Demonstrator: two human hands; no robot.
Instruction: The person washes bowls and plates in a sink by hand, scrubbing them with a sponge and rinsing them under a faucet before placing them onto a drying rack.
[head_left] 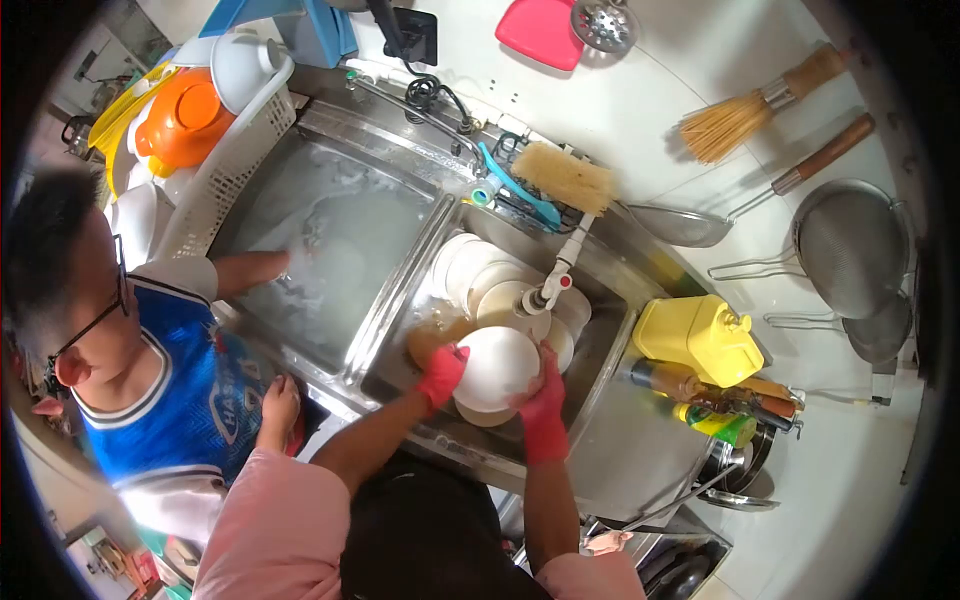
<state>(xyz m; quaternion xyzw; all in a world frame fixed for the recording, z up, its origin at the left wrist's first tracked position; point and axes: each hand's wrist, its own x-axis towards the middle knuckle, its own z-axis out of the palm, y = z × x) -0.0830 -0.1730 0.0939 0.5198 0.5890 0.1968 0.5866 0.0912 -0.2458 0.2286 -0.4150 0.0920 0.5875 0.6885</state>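
Observation:
A white bowl [497, 368] is held between both my hands over the right sink basin [600, 375]. My left hand [443, 376], in a red rubber glove, grips its left rim. On the bowl's right side is my right hand [543, 405], gloved alike, with its fingers around the edge. Behind the bowl, several white plates [463, 262] lie overlapping in the basin under the faucet [548, 290]. Part of another pale dish [487, 414] shows beneath the bowl. A brownish round thing sits left of my left hand, partly hidden.
A person in a blue jersey [180, 385] stands at left, one hand in the water-filled left basin [350, 230]. A white basket [235, 150] holds bowls. A yellow jug [697, 338] stands right; strainers [855, 245] and a whisk brush [740, 115] hang on the wall.

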